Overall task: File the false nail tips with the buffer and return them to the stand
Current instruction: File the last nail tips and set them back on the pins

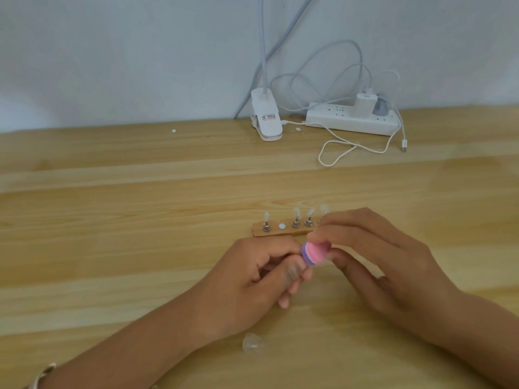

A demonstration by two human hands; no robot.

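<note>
A pale wooden worktop [140,178] met a plain grey-white wall [112,51] — at the back sat a white clip-on lamp base [266,119], power strip [351,120] and looping cables [337,153].

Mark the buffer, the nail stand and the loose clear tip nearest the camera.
buffer [316,252]: head view, pink face of the block.
nail stand [257,231]: head view, bare left end of the wooden base.
loose clear tip [253,343]: head view, middle of its clear shell.
</note>
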